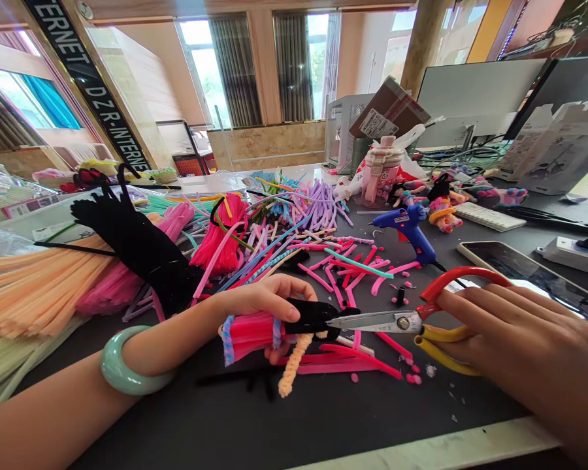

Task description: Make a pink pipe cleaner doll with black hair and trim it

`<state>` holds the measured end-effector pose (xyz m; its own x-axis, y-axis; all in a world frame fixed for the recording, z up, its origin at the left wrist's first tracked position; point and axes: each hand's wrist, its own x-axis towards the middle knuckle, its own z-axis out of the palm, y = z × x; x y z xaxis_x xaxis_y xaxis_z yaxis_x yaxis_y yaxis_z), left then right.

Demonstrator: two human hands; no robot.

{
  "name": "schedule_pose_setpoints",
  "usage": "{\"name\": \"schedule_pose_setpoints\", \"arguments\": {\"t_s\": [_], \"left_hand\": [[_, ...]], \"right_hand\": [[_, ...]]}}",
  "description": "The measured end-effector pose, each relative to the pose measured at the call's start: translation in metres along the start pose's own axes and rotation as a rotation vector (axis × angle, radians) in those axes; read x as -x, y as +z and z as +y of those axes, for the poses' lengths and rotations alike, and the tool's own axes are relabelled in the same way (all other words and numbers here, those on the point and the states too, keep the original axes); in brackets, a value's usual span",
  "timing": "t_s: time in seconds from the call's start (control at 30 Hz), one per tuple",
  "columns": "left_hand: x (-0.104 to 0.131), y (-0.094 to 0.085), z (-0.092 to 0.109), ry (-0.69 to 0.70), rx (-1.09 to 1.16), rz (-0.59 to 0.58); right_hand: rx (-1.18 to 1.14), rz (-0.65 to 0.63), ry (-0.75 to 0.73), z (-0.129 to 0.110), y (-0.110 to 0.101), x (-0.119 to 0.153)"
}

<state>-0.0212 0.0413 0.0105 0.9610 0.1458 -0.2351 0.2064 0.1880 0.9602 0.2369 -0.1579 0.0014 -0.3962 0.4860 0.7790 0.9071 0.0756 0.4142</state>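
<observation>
My left hand (pixel 269 303) grips a small doll made of fuzzy stems, lying sideways, with a pink skirt (pixel 252 336) edged in blue and purple. A peach braided limb (pixel 294 369) hangs down from it, and its black part (pixel 316 318) points right. My right hand (pixel 509 333) has its fingers through the red and yellow handles of the scissors (pixel 387 321). The blades look nearly closed, and their tips touch or overlap the black part. Part of the doll is hidden behind my left fingers.
Cut pink stems (pixel 343 264) are scattered beyond my hands. A blue glue gun (pixel 409 228), a phone (pixel 534 274) and a pink bottle (pixel 379 170) stand or lie at the right. Bundles of black stems (pixel 142 241) and peach stems (pixel 44 287) lie left.
</observation>
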Motion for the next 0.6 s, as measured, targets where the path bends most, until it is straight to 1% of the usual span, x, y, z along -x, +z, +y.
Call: {"name": "schedule_pose_setpoints", "arguments": {"t_s": [0.23,0.37,0.53,0.6], "left_hand": [[-0.0006,-0.0025,0.0003,0.005,-0.018,0.002],[-0.0015,-0.0045,0.0002,0.009,-0.028,-0.007],[-0.0017,-0.0063,-0.0005,0.014,-0.043,-0.033],[-0.0016,-0.0073,-0.0014,0.010,-0.043,-0.041]], "right_hand": [[-0.035,-0.018,0.001,-0.0007,0.0015,-0.0035],[-0.029,-0.048,0.007,-0.0007,0.0025,-0.0010],[-0.045,-0.043,0.008,0.0006,0.0038,0.0035],[-0.050,-0.062,-0.001,0.0026,0.0046,0.0059]]}}
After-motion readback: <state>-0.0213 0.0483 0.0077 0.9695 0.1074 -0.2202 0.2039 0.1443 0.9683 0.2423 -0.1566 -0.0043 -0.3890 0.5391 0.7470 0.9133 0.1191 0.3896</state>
